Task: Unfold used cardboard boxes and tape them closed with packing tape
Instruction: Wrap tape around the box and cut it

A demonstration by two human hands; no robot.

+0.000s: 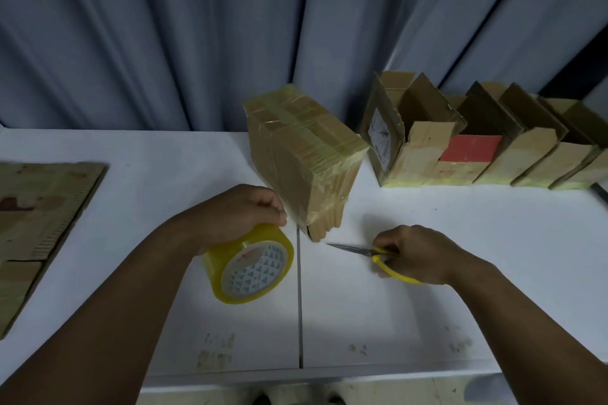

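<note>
No word, number or brand can be read anywhere. A white label (380,136) sticks on the side wall of the nearest open cardboard box (424,154). It carries dark print, but this is too blurred to make out. The inner face of the tape roll (251,268) shows a pattern of small blue-grey triangles on white, with a reddish mark at its upper edge; no letters are clear there. The neighbouring box (483,115) has a red panel (470,148), without any writing that I can tell. The flattened cardboard (39,207) at the left of the worktop (164,174) bears a dark red smudge, not legible.
</note>
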